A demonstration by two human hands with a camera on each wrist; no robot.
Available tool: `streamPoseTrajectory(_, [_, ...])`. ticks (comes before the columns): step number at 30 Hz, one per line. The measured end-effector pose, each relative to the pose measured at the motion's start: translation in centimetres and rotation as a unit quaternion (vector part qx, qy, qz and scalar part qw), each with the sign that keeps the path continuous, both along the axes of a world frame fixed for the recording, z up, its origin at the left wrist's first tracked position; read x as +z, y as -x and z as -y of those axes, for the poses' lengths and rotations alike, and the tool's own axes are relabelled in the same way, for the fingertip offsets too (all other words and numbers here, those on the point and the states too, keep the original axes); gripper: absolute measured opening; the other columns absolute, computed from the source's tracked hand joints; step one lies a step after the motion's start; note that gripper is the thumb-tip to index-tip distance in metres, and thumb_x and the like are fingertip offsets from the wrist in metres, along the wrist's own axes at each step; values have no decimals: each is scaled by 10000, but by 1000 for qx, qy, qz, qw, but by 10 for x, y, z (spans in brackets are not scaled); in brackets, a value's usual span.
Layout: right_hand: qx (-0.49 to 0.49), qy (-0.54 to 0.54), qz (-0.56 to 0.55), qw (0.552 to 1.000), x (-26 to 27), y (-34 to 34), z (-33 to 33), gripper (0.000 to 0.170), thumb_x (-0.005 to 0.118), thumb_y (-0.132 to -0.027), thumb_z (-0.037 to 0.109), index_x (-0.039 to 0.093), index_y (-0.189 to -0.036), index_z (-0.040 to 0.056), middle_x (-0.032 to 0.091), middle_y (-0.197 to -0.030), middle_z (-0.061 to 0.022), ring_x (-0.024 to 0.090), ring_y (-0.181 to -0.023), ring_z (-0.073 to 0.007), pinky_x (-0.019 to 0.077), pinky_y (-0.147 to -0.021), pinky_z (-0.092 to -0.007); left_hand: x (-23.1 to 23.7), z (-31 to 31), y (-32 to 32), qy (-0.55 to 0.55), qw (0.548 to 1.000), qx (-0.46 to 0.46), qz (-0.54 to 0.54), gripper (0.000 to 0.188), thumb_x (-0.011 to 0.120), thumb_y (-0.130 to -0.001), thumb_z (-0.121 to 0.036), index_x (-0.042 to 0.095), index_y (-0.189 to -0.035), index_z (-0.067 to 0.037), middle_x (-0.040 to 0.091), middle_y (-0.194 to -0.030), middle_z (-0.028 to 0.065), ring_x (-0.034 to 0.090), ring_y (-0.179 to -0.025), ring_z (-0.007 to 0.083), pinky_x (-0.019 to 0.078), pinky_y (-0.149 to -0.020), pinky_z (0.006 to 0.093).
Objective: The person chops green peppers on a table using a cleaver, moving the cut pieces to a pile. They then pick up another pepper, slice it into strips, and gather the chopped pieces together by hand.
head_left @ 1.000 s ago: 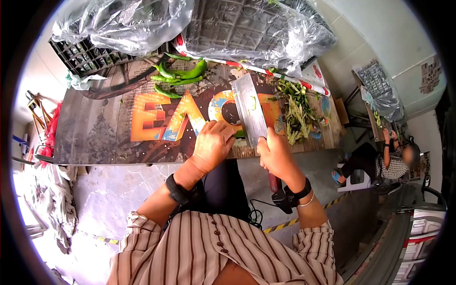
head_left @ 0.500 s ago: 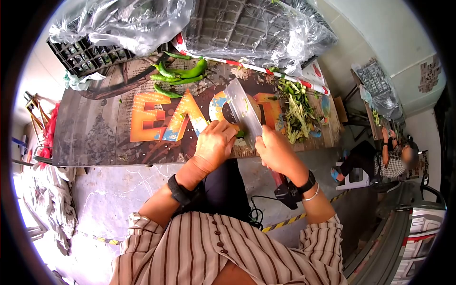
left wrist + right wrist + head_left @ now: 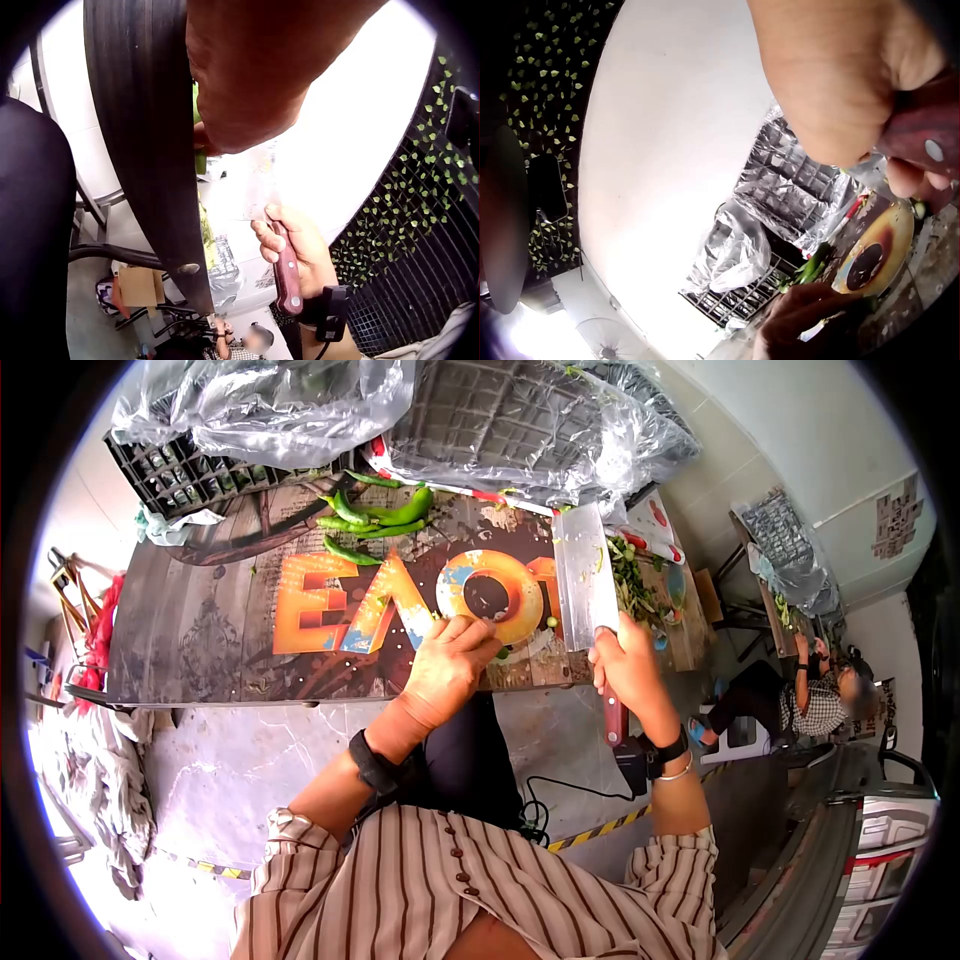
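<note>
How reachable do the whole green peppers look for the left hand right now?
Probably yes: nothing bulky stands between the left hand and the whole peppers, and the cleaver is off to the right. It would likely have to release the green piece it grips first.

Shirt (image 3: 390, 880): cream, dark brown stripes, brown buttons (image 3: 461, 877), rolled sleeves (image 3: 670, 858). Trousers (image 3: 465, 760): dark. Wrist straps (image 3: 373, 762): black. Right side: silver bangle (image 3: 680, 769), black cable (image 3: 322, 350).

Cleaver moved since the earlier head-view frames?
Yes, rightward. In the head view, the cleaver overlapped the printed letter O earlier; now its blade is fully to the right of that letter.
</note>
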State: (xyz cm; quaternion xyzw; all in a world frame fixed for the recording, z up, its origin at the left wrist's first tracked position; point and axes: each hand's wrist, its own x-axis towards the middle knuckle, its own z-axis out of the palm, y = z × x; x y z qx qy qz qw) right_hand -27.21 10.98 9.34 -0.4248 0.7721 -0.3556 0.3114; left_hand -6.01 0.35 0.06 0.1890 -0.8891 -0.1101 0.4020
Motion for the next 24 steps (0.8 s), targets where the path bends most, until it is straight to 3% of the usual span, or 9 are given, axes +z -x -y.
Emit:
streamPoseTrajectory(3, [58, 53, -20, 997, 3, -12, -10, 164, 511, -961, 127, 503, -879, -15, 554, -601, -53, 536, -431, -116, 431, -401, -303, -11, -4, 1, -33, 999, 12, 10, 292, 666, -730, -32, 692, -1017, -77, 629, -1013, 40, 605, -903, 242, 506, -783, 366])
streamPoseTrajectory(5, [102, 42, -46, 993, -10, -17, -13, 161, 541, -946, 113, 510, -864, -22, 569, -609, -126, 563, -453, -229, 437, -443, -362, -14, -11, -3, -47, 999, 23, 4, 283, 667, -743, -33, 687, -1023, -74, 632, -1014, 47, 613, -896, 250, 519, -778, 366])
streamPoseTrajectory(7, [165, 87, -114, 976, -13, -25, -11, 134, 560, -921, 73, 491, -865, -28, 553, -672, -239, 550, -637, -452, 429, -572, -462, -15, -15, -5, -65, 997, 37, -3, 275, 668, -757, -34, 683, -1029, -71, 635, -1014, 53, 622, -889, 259, 532, -773, 367])
streamPoseTrajectory(12, [237, 152, -187, 941, -18, -30, -3, 133, 566, -922, 68, 481, -874, -22, 562, -760, -231, 576, -698, -433, 437, -594, -474, -15, -15, -4, -84, 995, 40, -37, 216, 680, -788, -48, 667, -1003, -67, 642, -999, 58, 638, -864, 272, 539, -751, 372])
streamPoseTrajectory(18, [288, 138, -225, 921, -18, -28, 0, 127, 560, -928, 65, 471, -871, -6, 548, -753, -221, 570, -696, -434, 444, -601, -482, -13, -14, -3, -89, 995, 36, -23, 196, 689, -780, -48, 660, -973, -69, 636, -990, 59, 639, -862, 268, 537, -742, 358])
streamPoseTrajectory(24, [284, 106, -213, 929, -16, -32, -4, 134, 556, -932, 68, 466, -875, -12, 551, -763, -225, 572, -697, -438, 448, -602, -489, -11, -14, -4, -103, 994, 31, -28, 188, 691, -783, -51, 660, -967, -74, 632, -975, 54, 637, -858, 267, 535, -744, 356])
